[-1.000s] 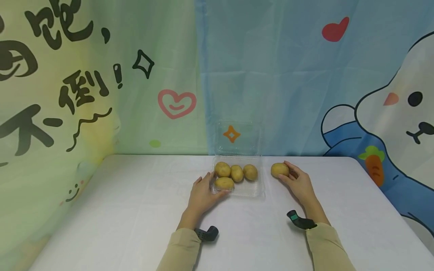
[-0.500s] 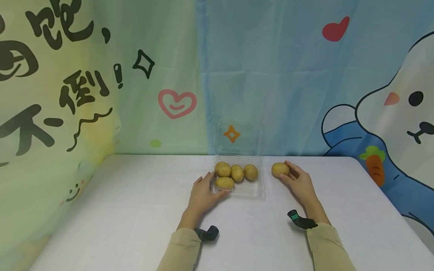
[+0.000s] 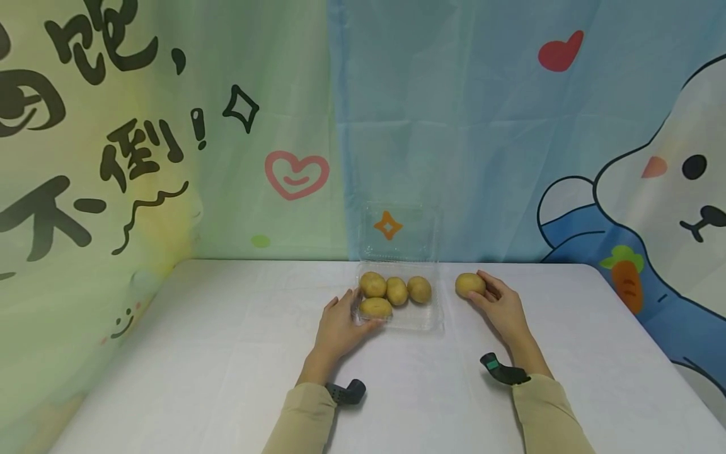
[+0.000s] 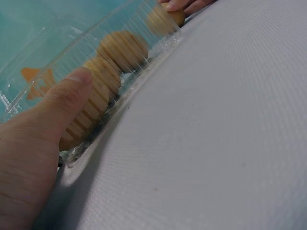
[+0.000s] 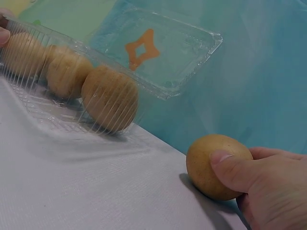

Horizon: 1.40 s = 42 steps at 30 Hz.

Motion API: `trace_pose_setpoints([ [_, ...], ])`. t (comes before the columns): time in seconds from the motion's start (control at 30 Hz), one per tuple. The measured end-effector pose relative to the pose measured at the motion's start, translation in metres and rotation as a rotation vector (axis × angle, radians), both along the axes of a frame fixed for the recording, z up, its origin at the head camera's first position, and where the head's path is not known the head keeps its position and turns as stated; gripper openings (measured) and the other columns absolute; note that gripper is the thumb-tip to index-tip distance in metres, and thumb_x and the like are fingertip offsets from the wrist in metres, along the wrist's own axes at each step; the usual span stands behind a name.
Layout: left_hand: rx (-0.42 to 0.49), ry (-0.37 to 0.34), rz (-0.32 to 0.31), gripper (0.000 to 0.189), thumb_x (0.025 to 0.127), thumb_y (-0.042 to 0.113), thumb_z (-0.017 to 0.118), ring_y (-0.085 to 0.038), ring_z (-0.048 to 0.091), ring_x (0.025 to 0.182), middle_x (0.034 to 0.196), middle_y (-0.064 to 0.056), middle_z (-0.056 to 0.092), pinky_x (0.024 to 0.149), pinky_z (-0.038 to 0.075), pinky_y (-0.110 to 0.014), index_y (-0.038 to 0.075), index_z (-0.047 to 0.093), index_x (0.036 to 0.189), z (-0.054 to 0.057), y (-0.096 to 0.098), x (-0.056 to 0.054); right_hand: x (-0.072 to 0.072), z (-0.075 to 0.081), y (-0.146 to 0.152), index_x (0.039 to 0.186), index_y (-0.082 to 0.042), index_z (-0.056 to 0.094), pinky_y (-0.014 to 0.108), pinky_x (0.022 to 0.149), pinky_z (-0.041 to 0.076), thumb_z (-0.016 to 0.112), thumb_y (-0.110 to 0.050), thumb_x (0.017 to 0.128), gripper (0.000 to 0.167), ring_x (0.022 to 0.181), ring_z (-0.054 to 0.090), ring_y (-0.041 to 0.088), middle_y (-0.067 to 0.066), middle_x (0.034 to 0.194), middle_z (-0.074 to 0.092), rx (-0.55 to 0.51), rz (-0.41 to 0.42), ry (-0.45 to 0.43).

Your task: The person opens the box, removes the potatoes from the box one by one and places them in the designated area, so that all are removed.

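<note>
- Potato [image 3: 468, 285] in right hand [image 3: 505, 310], pinched by thumb and fingers, just right of clear container [image 3: 418, 320].
- Left hand [image 3: 340, 325] grips container's near left corner, thumb along near wall.
- Four more potatoes [image 3: 397, 291] sit inside: three across far half, one near left.
- Lid [image 3: 416, 230] stands open at far side, before printed backdrop [image 3: 391, 126].
</note>
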<state>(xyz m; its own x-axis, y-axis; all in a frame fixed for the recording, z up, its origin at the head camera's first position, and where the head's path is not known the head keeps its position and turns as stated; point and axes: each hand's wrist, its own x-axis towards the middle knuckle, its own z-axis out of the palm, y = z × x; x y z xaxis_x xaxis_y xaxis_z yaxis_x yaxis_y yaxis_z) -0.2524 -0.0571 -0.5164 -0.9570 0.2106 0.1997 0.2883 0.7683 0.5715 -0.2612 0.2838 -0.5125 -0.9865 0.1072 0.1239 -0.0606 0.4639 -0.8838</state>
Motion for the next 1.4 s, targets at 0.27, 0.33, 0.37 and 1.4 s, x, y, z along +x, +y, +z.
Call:
trace_pose_setpoints([
  [0.27, -0.001, -0.001, 0.002, 0.091, 0.076, 0.062, 0.067, -0.029, 0.046, 0.132, 0.141, -0.015, 0.050, 0.119, 0.023, -0.041, 0.003, 0.042, 0.141, 0.0003, 0.0005, 0.0003, -0.0004, -0.0020, 0.0002, 0.146, -0.007, 0.037, 0.010, 0.102, 0.036, 0.065, -0.035, 0.088, 0.070, 0.137, 0.038, 0.033, 0.018, 0.148, 0.040, 0.007, -0.014, 0.016],
  [0.33, -0.005, -0.006, 0.003, 0.092, 0.076, 0.063, 0.066, -0.029, 0.046, 0.132, 0.142, -0.016, 0.049, 0.119, 0.024, -0.041, 0.003, 0.042, 0.142, 0.0007, 0.0007, 0.0004, -0.0012, -0.0035, 0.0004, 0.145, -0.007, 0.038, 0.008, 0.102, 0.035, 0.065, -0.036, 0.089, 0.069, 0.137, 0.039, 0.033, 0.017, 0.148, 0.040, 0.012, -0.020, 0.021],
  [0.37, -0.007, -0.012, 0.004, 0.093, 0.076, 0.063, 0.066, -0.029, 0.046, 0.132, 0.142, -0.016, 0.049, 0.119, 0.023, -0.040, 0.003, 0.041, 0.142, 0.0010, 0.0007, 0.0004, -0.0016, -0.0041, 0.0005, 0.145, -0.007, 0.038, 0.007, 0.101, 0.035, 0.065, -0.037, 0.089, 0.069, 0.137, 0.039, 0.033, 0.017, 0.148, 0.041, 0.014, -0.023, 0.024],
  [1.4, 0.005, -0.015, -0.006, 0.092, 0.076, 0.065, 0.065, -0.029, 0.046, 0.133, 0.142, -0.016, 0.049, 0.119, 0.022, -0.041, 0.004, 0.042, 0.142, 0.0020, -0.0003, 0.0006, -0.0020, -0.0025, -0.0015, 0.144, -0.009, 0.040, 0.017, 0.106, 0.034, 0.064, -0.041, 0.088, 0.069, 0.138, 0.037, 0.032, 0.015, 0.148, 0.040, 0.044, -0.061, 0.031],
])
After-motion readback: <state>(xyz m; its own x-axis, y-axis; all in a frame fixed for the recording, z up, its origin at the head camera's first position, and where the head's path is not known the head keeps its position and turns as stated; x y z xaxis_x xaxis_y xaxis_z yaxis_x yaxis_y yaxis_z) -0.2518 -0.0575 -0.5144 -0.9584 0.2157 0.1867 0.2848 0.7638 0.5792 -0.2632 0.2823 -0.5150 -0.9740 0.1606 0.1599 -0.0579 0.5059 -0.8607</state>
